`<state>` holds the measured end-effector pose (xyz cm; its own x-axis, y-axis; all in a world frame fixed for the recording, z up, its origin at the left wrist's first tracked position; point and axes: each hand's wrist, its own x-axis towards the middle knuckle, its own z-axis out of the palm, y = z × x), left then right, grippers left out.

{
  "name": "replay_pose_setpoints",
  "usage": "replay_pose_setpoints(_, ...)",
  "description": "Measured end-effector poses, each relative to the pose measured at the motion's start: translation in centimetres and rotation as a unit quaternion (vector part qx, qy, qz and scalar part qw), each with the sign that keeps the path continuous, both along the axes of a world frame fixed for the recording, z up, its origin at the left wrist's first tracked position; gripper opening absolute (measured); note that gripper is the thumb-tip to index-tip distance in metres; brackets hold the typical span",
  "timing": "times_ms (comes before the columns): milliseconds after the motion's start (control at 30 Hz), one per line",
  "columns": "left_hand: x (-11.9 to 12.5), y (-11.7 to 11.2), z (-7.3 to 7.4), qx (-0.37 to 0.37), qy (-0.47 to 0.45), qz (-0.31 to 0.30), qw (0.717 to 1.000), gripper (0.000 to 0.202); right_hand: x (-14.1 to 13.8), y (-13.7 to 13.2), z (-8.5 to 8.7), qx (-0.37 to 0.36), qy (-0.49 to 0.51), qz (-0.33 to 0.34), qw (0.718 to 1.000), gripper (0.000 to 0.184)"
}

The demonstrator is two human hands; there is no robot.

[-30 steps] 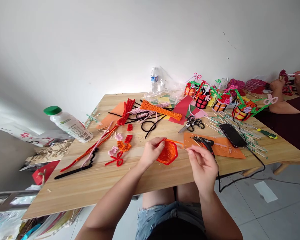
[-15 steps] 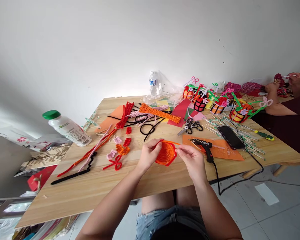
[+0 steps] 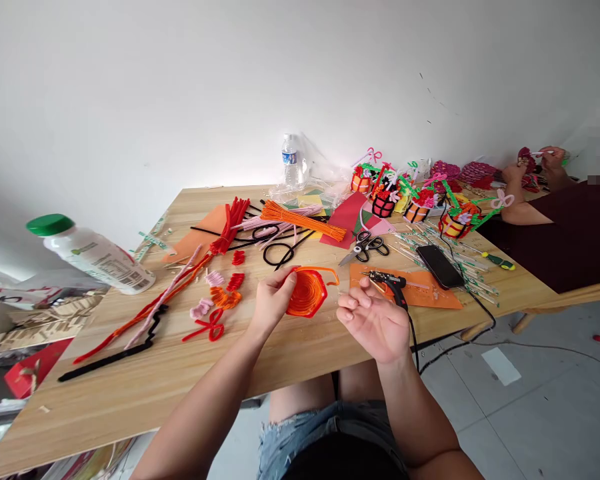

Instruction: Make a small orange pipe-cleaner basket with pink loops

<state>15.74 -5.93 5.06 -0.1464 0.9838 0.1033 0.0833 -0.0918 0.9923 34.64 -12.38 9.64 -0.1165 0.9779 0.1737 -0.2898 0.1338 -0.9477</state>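
Your left hand [image 3: 275, 297] pinches, thumb on top, the left edge of a flat orange spiral coil with a red six-sided rim [image 3: 305, 297], held just above the near part of the pale wooden table [image 3: 130, 380], in front of you. Your right hand [image 3: 377, 323] is just to its right, palm turned up, fingers loosely bent and spread, apparently holding nothing; whether a thread of glue clings to the fingertips, you cannot tell from here. From the coil's top edge a narrow orange strip [image 3: 325, 269] runs rightward, its free end hooking downward, clear of your fingers. To work it well, keep the left pinch firm but light so the rings stay flat, take the strip near its tip, and draw it snug along the rim, pressing at each corner. Mind the black glue gun with an orange trigger [image 3: 400, 292], lying on an orange paper sheet [image 3: 437, 293] just beyond your right hand; its nozzle points toward the coil and may be hot.
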Motion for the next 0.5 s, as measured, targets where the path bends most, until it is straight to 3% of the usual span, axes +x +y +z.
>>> replay_pose_setpoints(300,0.0,0.1,-0.3,0.01,0.0,-0.005,1.0,0.042,0.2,0.1,-0.3,0.027,-0.004,-0.035,0.999,0.028)
replay_pose_setpoints(500,0.3,-0.1,-0.1,0.025,0.008,-0.022,0.999,0.037,0.9,1.0,-1.6,0.036,0.02,-0.08,0.996,0.027)
